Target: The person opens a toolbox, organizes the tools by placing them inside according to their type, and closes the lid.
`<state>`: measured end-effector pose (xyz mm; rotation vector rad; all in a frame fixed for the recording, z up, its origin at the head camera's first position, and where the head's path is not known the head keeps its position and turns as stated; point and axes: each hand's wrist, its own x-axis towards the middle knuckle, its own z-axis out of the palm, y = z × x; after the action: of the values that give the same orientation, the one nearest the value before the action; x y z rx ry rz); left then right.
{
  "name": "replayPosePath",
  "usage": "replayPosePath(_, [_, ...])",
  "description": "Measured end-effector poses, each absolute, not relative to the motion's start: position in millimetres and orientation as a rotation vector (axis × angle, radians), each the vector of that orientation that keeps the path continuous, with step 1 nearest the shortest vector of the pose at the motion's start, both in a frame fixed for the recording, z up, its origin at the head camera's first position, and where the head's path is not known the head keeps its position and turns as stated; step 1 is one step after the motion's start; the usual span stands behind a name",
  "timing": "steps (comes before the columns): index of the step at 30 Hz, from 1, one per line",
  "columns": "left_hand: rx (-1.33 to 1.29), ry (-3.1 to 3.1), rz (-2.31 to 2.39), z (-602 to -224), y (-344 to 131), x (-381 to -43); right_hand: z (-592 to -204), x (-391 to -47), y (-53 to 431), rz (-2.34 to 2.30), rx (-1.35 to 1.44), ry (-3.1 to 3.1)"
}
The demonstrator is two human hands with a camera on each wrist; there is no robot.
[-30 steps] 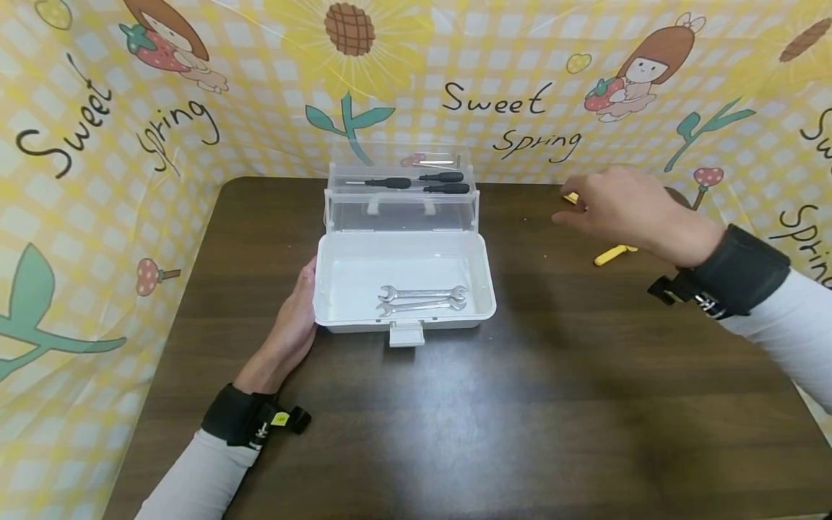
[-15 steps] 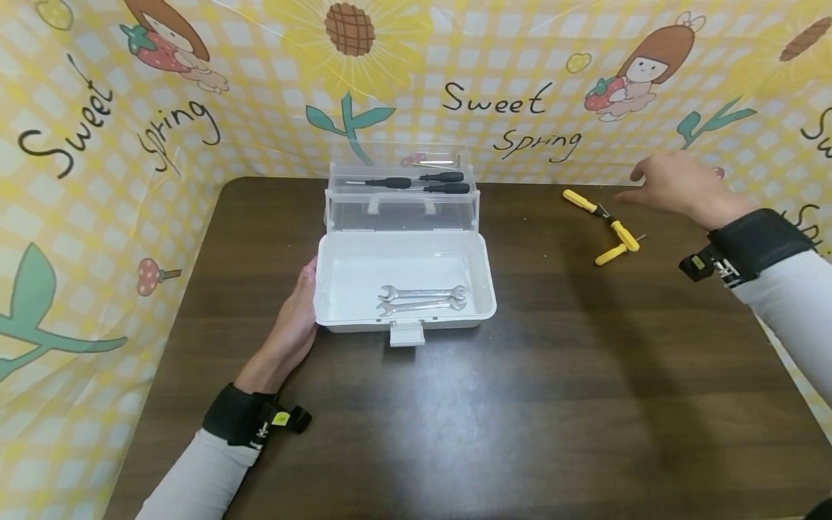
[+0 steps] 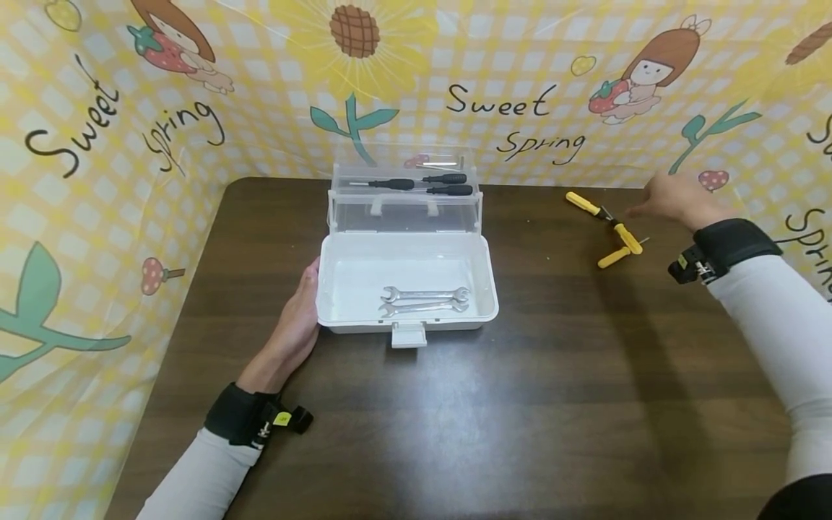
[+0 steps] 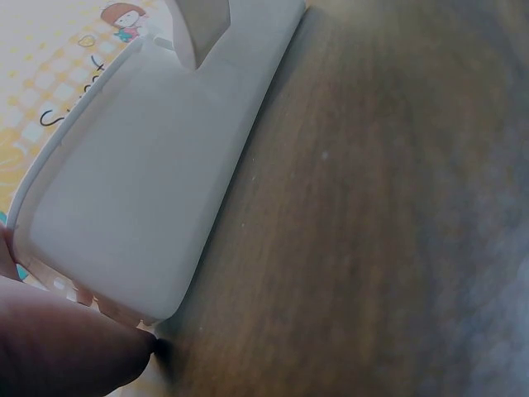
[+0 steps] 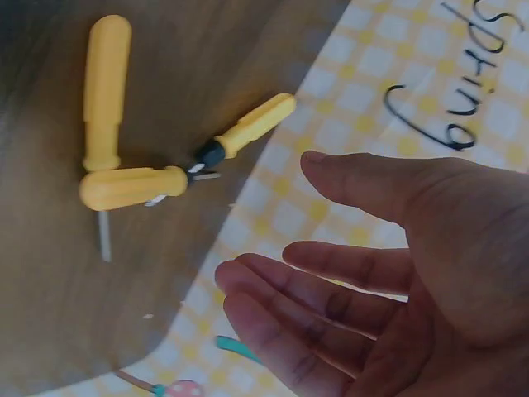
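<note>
A white toolbox [image 3: 403,256] stands on the table with its clear lid tilted back. My left hand [image 3: 289,336] lies along its left end; in the left wrist view the thumb [image 4: 74,339] is at the box's corner. Two metal wrenches [image 3: 425,295] lie inside near the front wall. To the right, three yellow-handled screwdrivers [image 3: 627,238] lie on the table, crossing or nearly meeting. Beyond them, by the back edge, hovers my right hand [image 3: 682,201]. In the right wrist view its loosely bent fingers hold nothing, and the thumb [image 5: 355,182] stands apart.
The clear lid holds several black-handled screwdrivers [image 3: 393,184] and a thin metal rod [image 3: 438,165]. A white latch [image 3: 409,335] hangs at the box's front. A yellow checked cloth [image 3: 520,43] rises behind and left of the brown table [image 3: 520,419].
My right hand has moved right, off the yellow screwdrivers it partly covered, then dipped slightly toward the table's back edge. The left hand and the toolbox have stayed put.
</note>
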<state>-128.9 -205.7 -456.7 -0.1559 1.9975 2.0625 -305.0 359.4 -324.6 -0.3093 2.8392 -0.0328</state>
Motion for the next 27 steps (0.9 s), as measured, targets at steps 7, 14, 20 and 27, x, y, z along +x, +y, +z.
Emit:
replayPosePath(7, [-0.151, 2.007, 2.059, -455, -205, -128, -350, -309, 368, -0.064, -0.274, 2.887])
replayPosePath(14, [-0.127, 2.007, 2.081, -459, -205, -128, -365, -304, 364, -0.070, -0.105, 2.809])
replayPosePath(20, [-0.117, 2.014, 2.087, -459, -205, -128, -376, -303, 361, -0.079, -0.030, 2.777])
replayPosePath(27, [-0.104, 2.008, 2.098, -458, -205, -128, -384, -302, 360, -0.131, -0.005, 2.799])
